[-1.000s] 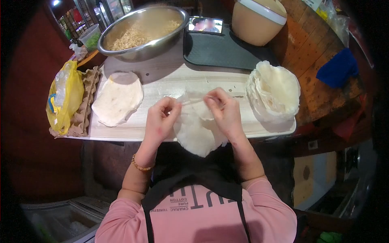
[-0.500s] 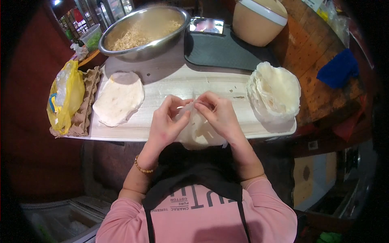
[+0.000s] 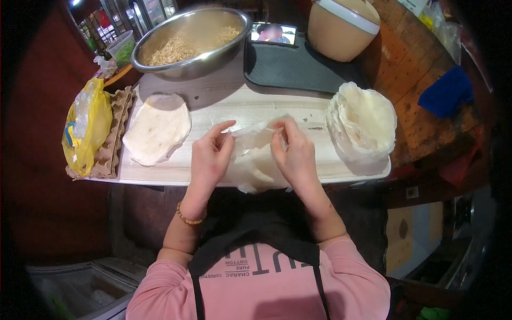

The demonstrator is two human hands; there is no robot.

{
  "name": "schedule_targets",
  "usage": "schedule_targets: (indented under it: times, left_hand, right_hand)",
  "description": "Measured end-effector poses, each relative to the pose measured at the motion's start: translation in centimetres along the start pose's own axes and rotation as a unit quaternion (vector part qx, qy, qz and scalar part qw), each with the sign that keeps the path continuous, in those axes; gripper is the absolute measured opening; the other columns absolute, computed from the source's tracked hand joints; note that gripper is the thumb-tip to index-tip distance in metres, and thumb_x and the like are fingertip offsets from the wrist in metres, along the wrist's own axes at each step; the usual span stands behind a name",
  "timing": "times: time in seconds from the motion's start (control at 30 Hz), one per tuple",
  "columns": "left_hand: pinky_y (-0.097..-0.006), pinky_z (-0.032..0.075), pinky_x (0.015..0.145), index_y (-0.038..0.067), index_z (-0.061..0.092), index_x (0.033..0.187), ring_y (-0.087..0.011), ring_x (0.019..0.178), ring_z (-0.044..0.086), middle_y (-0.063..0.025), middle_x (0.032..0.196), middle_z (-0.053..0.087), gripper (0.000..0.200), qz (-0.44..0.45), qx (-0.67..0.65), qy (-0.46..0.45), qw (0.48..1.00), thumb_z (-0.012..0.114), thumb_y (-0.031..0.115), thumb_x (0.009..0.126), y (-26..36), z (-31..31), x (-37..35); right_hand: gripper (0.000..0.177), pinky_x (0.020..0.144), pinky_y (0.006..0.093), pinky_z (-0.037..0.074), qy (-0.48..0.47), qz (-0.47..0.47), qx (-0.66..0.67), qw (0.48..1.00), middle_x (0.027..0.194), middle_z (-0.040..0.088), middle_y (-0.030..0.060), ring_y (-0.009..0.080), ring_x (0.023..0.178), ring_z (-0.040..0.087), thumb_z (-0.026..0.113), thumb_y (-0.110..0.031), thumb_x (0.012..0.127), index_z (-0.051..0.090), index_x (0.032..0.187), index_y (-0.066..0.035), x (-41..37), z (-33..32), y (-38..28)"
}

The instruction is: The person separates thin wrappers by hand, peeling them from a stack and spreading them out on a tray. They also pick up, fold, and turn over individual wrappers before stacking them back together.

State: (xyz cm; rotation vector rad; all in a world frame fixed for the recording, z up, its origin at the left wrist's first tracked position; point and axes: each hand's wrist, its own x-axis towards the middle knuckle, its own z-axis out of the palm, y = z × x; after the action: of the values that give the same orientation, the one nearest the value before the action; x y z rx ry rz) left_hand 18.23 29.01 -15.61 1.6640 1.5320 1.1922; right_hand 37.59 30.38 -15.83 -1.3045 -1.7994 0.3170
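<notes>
A thin, translucent wrapper sheet (image 3: pixel 256 166) hangs between my hands at the table's front edge, its upper part lifted and creased. My left hand (image 3: pixel 211 154) holds the sheet's left edge by the thumb, with the index finger raised away from it. At the upper right edge, my right hand (image 3: pixel 295 152) pinches the sheet between thumb and fingers. Left of my hands lies a flat pile of pale round wrappers (image 3: pixel 158 130). On the right stands a taller, ruffled stack of wrappers (image 3: pixel 365 120).
Behind are a steel bowl (image 3: pixel 192 66) of shredded filling and a dark tray (image 3: pixel 288 72) carrying a phone (image 3: pixel 273 34) and a beige lidded tub (image 3: pixel 341 32). A yellow bag (image 3: pixel 88 128) sits on an egg carton (image 3: pixel 114 138) at left. A blue cloth (image 3: pixel 446 93) lies right.
My hands have moved apart from their pinch close together. The sheet now spreads between them, its upper edge stretched sideways.
</notes>
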Motion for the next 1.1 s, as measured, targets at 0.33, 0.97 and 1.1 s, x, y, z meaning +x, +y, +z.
schedule_targets:
  times: [0.33,0.97,1.1]
  left_hand:
    - [-0.0242,0.052,0.078,-0.003,0.06,0.124,-0.0104,0.094,0.064,-0.0123,0.112,0.069,0.033,0.035,-0.014,-0.051,0.998,0.061,0.003,0.091,1.4,-0.9,-1.0]
    - [-0.0257,0.051,0.066,-0.002,0.061,0.12,-0.0123,0.07,0.064,-0.0169,0.108,0.071,0.036,0.089,-0.097,-0.023,0.991,0.055,-0.003,0.085,-0.4,0.3,0.0]
    - [-0.0257,0.048,0.061,-0.002,0.062,0.12,-0.0098,0.065,0.059,-0.0114,0.089,0.071,0.031,0.108,-0.031,-0.006,0.994,0.061,0.004,0.09,0.7,-0.6,-0.2]
  right_hand:
    - [0.015,0.064,0.0345,0.05,-0.099,-0.002,0.173,0.98,0.078,0.065,0.0173,0.0282,0.068,0.064,0.066,-0.013,0.087,0.067,0.095,0.0,1.1,1.7,-0.5]
    - [0.01,0.065,0.0432,0.048,-0.062,-0.006,0.091,0.994,0.078,0.064,0.0177,0.0373,0.072,0.063,0.062,-0.013,0.089,0.061,0.091,-0.003,1.2,1.0,-0.8]
    - [0.011,0.068,0.0391,0.049,-0.04,-0.123,0.074,0.989,0.078,0.064,0.0172,0.0343,0.07,0.063,0.063,-0.013,0.09,0.063,0.09,-0.002,1.5,1.8,-1.1]
